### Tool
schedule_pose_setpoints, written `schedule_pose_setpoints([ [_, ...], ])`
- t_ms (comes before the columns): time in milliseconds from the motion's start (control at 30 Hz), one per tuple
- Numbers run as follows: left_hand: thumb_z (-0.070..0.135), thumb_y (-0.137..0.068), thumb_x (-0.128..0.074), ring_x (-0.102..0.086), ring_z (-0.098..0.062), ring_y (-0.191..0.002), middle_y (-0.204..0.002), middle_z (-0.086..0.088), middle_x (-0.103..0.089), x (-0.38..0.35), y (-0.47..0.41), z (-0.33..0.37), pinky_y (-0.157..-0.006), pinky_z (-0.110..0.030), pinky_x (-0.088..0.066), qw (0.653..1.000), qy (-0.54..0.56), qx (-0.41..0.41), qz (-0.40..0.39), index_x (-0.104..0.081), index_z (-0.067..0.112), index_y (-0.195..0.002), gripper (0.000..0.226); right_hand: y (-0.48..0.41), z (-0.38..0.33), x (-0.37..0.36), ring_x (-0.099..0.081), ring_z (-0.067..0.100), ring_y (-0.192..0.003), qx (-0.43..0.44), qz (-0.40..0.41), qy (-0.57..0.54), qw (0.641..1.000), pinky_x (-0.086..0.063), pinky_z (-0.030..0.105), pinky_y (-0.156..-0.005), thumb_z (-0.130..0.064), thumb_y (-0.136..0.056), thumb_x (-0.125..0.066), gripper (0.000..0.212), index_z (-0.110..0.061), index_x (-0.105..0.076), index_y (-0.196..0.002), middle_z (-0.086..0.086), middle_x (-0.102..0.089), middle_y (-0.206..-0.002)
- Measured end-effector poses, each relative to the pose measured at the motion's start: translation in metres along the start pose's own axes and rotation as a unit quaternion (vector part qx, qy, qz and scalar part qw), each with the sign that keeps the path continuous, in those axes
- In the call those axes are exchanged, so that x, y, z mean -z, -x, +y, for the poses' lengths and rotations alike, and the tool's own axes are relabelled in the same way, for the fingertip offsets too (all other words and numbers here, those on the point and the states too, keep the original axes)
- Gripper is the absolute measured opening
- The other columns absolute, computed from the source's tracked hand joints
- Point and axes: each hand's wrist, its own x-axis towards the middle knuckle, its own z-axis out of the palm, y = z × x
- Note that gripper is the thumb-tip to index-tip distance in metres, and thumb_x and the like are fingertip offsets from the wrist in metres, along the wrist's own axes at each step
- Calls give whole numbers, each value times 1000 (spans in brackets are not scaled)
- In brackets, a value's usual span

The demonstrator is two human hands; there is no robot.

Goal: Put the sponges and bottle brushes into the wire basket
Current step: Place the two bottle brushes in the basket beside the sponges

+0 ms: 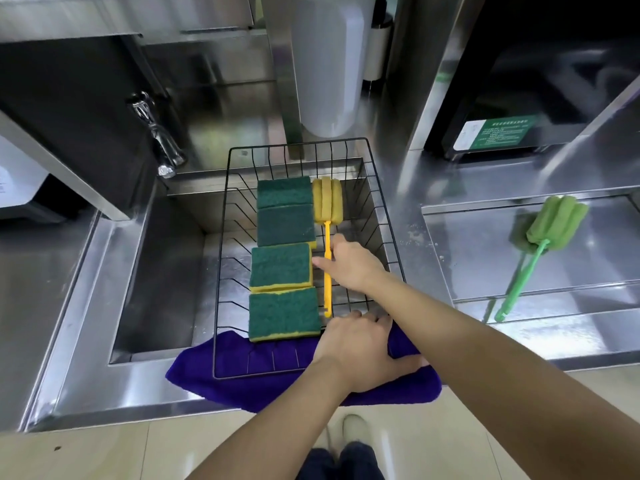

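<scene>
Stainless steel counter w/ a sunken sink [156, 271]; a black wire basket [384, 216] sat across it, its near end on a purple cloth [311, 393].

Your right hand [349, 265] was inside the basket, fingers loosely spread, index pointing at the sponges, resting over the yellow bottle brush [327, 216] handle; whether it gripped the handle couldn't be told. Your left hand [356, 351] lay flat and open on the basket's near rim, steadying it.

Four green-topped, yellow-backed sponges [282, 268] lay in a row down the basket, the yellow brush just beside them, foam head at the far end.

Judged nearly done: one item left. The green bottle brush [540, 244] lay well apart on the counter to the right, outside the basket, foam head ribbed, handle thin w/ a hook end.
</scene>
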Motion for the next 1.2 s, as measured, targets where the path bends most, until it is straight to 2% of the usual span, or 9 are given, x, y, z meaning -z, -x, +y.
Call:
schedule_pose_setpoints([
  [100, 78, -80, -31, -54, -26, -99, -108, -6, -62, 1, -1, 2, -70, -39, -35, 1000, -20, 7, -18, -52, 17, -112, 72, 2, -3, 12, -62, 35, -98, 14, 57, -29, 998, -48, 38, -73, -45, -93, -47, 48, -7, -45, -122, 15, -66, -105],
  [233, 81, -78, -27, -56, -24, -95, -107, -4, -62, 0, 0, 1, -70, -38, -37, 999, -32, 10, -18, -53, 18, -109, 75, 13, 0, 41, -63, 26, -86, 41, 134, -73, 987, -52, 37, -75, -43, -92, -51, 48, -13, -41, -127, 4, -64, -85],
  [433, 83, -77, -21, -57, -20, -96, -109, 0, -63, -1, -1, 0, -75, -36, -44, 999, -45, 2, -15, -53, 20, -114, 79, 27, 48, 75, -60, 34, -100, -42, 286, -101, 952, -51, 43, -83, -29, -94, -49, 35, -10, -45, -123, 15, -66, -108],
  [533, 83, -76, -19, -58, -18, -96, -110, 2, -63, -4, -2, -1, -76, -35, -47, 999, -52, 3, -10, -53, 22, -113, 79, 33, 87, 78, -56, 37, -109, -106, 287, -123, 944, -48, 44, -86, -26, -90, -56, 43, -7, -41, -125, 18, -58, -117],
  [667, 84, -76, -18, -57, -16, -97, -112, 5, -62, -6, -3, -1, -77, -34, -47, 999, -51, -2, 1, -53, 24, -114, 79, 53, 138, 69, -45, 40, -120, -219, 323, 33, 920, -39, 46, -97, -24, -87, -58, 50, 0, -40, -127, 23, -44, -130],
  [733, 84, -75, -17, -57, -16, -98, -114, 5, -62, -6, -3, -1, -77, -33, -47, 999, -51, -3, 7, -53, 24, -115, 80, 62, 156, 64, -43, 40, -120, -277, 341, 52, 897, -35, 44, -98, -22, -85, -58, 48, 1, -42, -124, 24, -43, -130],
  [833, 84, -75, -16, -57, -15, -98, -113, 5, -63, -6, -2, 0, -74, -31, -46, 998, -57, -6, 12, -54, 24, -114, 81, 70, 175, 57, -43, 40, -121, -331, 334, 6, 882, -35, 44, -99, -15, -86, -52, 43, 2, -41, -124, 25, -45, -130],
  [1033, 83, -75, -16, -56, -14, -96, -107, 6, -62, -6, 1, 1, -69, -29, -42, 998, -65, 1, 19, -54, 24, -108, 78, 75, 188, 57, -50, 41, -121, -367, 258, -51, 892, -43, 46, -94, -9, -93, -40, 51, 1, -22, -139, 21, -43, -133],
  [1200, 83, -76, -16, -56, -15, -98, -109, 6, -62, -7, 2, 1, -71, -30, -42, 998, -67, 3, 22, -54, 23, -110, 78, 74, 186, 67, -55, 42, -112, -324, 293, -196, 878, -45, 42, -89, -2, -88, -46, 31, 8, -45, -118, 28, -57, -122],
])
